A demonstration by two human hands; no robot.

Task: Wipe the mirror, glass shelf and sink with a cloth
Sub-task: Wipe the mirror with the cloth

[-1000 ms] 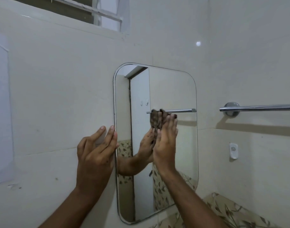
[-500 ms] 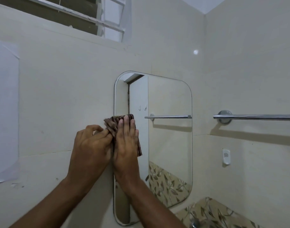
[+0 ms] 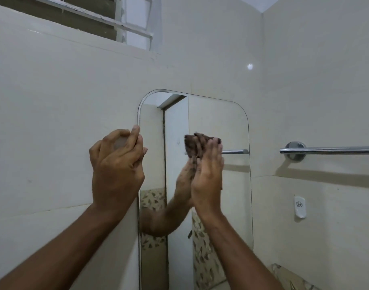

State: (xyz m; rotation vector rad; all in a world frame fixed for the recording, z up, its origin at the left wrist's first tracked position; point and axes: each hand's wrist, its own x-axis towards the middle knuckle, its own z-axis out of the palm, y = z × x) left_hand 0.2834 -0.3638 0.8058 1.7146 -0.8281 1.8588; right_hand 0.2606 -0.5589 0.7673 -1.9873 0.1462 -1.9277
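A tall mirror point(image 3: 227, 122) with rounded corners hangs on the cream tiled wall. My right hand point(image 3: 207, 176) presses a dark brown cloth point(image 3: 195, 146) flat against the glass near the middle of the mirror. Only the top of the cloth shows above my fingers. My left hand point(image 3: 116, 168) rests against the mirror's left edge with its fingers curled, and the fingertips touch the rim. It holds nothing that I can see. The glass shelf and the sink are out of view.
A chrome towel bar point(image 3: 330, 150) runs along the right wall at hand height. A small white plastic hook point(image 3: 300, 206) sits below it. A louvred window point(image 3: 108, 19) is high on the left. Leaf-patterned tiles point(image 3: 292, 277) show at the bottom right.
My right hand has slid the cloth rightward, from the mirror's left edge to its middle. My left hand has stayed at the left rim and curled its fingers.
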